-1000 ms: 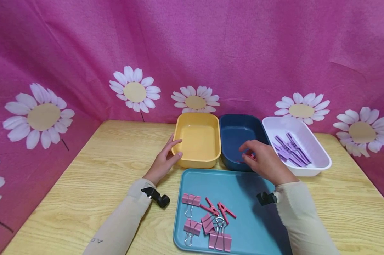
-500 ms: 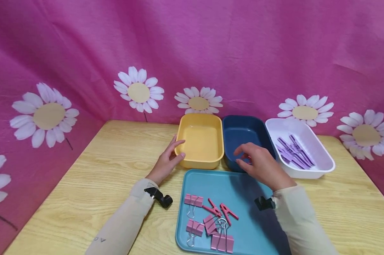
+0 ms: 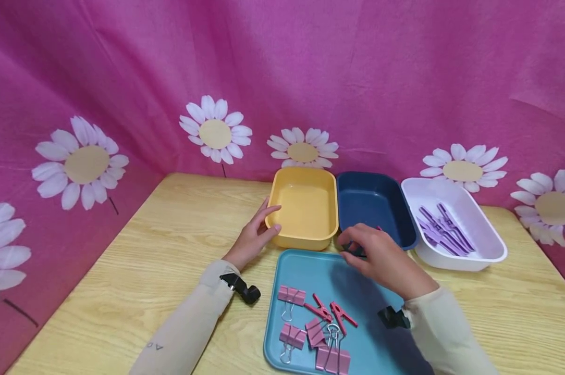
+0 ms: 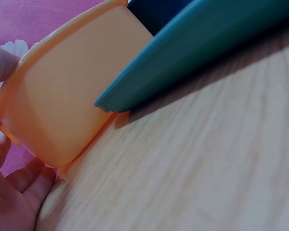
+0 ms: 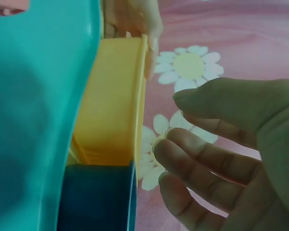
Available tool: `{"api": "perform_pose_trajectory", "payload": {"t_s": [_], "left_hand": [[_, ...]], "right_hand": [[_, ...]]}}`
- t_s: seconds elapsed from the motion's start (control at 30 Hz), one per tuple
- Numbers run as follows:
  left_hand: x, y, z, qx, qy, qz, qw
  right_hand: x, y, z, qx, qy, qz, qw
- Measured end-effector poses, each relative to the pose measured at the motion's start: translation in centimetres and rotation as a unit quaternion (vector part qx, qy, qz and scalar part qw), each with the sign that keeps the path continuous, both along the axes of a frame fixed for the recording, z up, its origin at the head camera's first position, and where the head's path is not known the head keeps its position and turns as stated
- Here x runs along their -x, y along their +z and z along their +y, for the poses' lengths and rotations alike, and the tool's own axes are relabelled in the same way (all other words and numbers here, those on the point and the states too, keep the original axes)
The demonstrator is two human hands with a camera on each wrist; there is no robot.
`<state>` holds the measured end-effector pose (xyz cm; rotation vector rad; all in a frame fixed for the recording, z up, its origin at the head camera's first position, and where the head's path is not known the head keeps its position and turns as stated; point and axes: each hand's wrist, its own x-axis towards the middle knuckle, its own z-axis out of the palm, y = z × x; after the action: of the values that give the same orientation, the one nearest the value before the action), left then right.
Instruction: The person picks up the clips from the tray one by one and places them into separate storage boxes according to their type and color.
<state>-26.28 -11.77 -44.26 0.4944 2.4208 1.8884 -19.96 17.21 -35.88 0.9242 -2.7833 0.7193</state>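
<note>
My left hand (image 3: 252, 237) rests at the left side of a yellow bin (image 3: 303, 244), index finger and thumb over its rim. In the left wrist view, fingers (image 4: 36, 185) lie against the yellow bin's outside wall. My right hand (image 3: 381, 255) hovers over the near edge of a dark blue bin (image 3: 373, 187), fingers loosely bent. The right wrist view shows nothing between its fingers (image 5: 207, 168). A small bit of red (image 3: 379, 228) shows in the blue bin behind the hand. On the teal tray (image 3: 306, 263) lie two red clothespins (image 3: 342, 316) and several pink binder clips (image 3: 292, 295).
A white bin (image 3: 484, 263) on the right holds several purple clothespins (image 3: 444, 229). The three bins stand side by side behind the tray on a wooden table (image 3: 193, 224). A pink flowered cloth (image 3: 357, 78) hangs behind them.
The red clothespin at my right hand has been let go in the blue bin. My right hand has drawn back toward the tray. My left hand stays at the yellow bin; the head view shifts slightly.
</note>
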Motion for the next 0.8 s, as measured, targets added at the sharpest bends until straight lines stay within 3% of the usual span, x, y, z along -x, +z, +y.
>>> {"api": "perform_pose_trajectory", "payload": {"t_s": [0.07, 0.23, 0.63, 0.8], "left_hand": [[0.1, 0.1, 0.0, 0.002, -0.001, -0.001, 1.0000], [1.1, -1.6, -0.1, -0.001, 0.006, 0.012, 0.9999], [0.9, -1.6, 0.0, -0.003, 0.018, 0.010, 0.9998], [0.9, -1.5, 0.0, 0.000, 0.017, 0.004, 0.9998]], "right_hand": [[-0.3, -0.1, -0.1, -0.003, 0.003, -0.004, 1.000], [-1.0, -0.5, -0.1, -0.014, 0.009, -0.038, 0.999], [-2.5, -1.3, -0.2, -0.058, 0.038, -0.103, 0.992], [-2.9, -1.7, -0.1, -0.070, 0.050, -0.101, 0.991]]}}
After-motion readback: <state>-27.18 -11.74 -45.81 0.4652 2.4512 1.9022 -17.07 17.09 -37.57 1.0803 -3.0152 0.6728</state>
